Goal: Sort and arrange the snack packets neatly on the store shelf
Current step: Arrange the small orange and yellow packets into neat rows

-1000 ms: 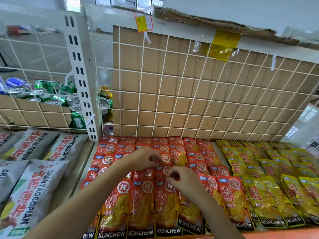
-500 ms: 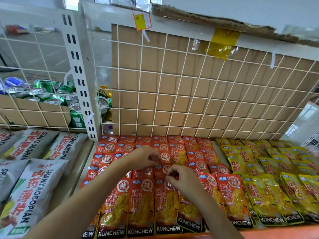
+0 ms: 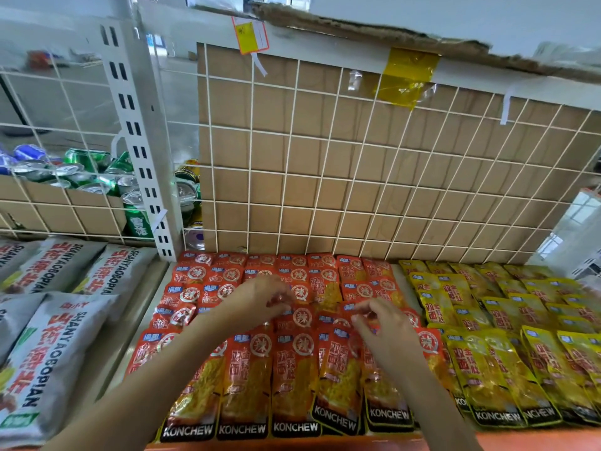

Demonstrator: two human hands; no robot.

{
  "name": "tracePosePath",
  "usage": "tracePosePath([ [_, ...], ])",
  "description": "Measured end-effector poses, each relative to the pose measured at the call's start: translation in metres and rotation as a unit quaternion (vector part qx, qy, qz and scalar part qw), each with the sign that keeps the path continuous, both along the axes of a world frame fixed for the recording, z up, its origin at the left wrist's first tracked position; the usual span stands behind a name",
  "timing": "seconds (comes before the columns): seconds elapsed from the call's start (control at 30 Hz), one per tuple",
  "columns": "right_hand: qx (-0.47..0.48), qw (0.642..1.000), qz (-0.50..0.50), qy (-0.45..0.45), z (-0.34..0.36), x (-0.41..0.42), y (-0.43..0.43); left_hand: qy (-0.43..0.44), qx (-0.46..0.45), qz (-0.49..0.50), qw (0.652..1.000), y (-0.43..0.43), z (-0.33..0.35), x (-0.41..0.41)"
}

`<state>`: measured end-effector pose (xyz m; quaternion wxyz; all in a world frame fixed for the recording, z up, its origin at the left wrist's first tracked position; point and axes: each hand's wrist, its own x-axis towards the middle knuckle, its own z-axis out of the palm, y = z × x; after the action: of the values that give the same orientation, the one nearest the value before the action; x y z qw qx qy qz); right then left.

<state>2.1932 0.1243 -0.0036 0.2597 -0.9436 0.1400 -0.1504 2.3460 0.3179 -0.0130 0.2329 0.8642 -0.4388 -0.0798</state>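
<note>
The wire grid (image 3: 329,138) is thin metal with a smooth white coating. Behind it is matt brown cardboard (image 3: 357,193), rough along its torn top edge. The yellow tape (image 3: 406,76) at the grid's top is glossy, crinkled plastic. Left of the grid, the slotted post (image 3: 136,131) is white painted metal and the cans (image 3: 84,170) are shiny metal. Below it, the red packets (image 3: 292,379) and yellow packets (image 3: 487,369) are glossy plastic film.

A person's arms, seen from a head-worn camera: the left forearm (image 3: 156,369) and right forearm (image 3: 422,395) are bare to the frame's edge, as are the slender-fingered left hand (image 3: 260,301) and right hand (image 3: 380,323).
</note>
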Motion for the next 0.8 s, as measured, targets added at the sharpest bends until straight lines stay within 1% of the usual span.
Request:
tracePosePath([
  [0.13, -0.054, 0.997, 0.026, 0.049, -0.005, -0.011, -0.01, -0.039, -0.011, 0.028, 0.999, 0.0, -0.006, -0.033],
  [0.27, -0.063, 0.992, 0.044, 0.104, -0.007, -0.017, -0.011, -0.045, 0.042, 0.042, 0.997, -0.003, -0.015, -0.067],
  [0.3, -0.062, 0.99, 0.049, 0.117, -0.007, -0.017, -0.011, -0.063, 0.052, 0.05, 0.995, -0.003, -0.018, -0.075],
  [0.37, -0.077, 0.988, 0.06, 0.119, -0.006, -0.017, -0.01, -0.134, 0.063, 0.063, 0.987, -0.002, -0.032, -0.086],
  [0.43, -0.112, 0.985, 0.08, 0.106, -0.005, -0.019, -0.007, -0.155, 0.053, 0.08, 0.983, 0.001, -0.041, -0.099],
  [0.5, -0.129, 0.982, 0.091, 0.105, -0.008, -0.021, 0.001, -0.171, 0.067, 0.083, 0.979, 0.002, -0.047, -0.107],
  [0.6, -0.14, 0.98, 0.066, 0.123, -0.017, -0.023, 0.014, -0.212, 0.098, 0.091, 0.968, 0.002, -0.05, -0.116],
  [0.67, -0.128, 0.979, 0.038, 0.154, -0.021, -0.023, 0.021, -0.216, 0.103, 0.096, 0.966, 0.002, -0.051, -0.118],
  [0.8, -0.141, 0.973, 0.033, 0.18, -0.027, -0.025, 0.032, -0.214, 0.118, 0.095, 0.965, 0.003, -0.056, -0.116],
])
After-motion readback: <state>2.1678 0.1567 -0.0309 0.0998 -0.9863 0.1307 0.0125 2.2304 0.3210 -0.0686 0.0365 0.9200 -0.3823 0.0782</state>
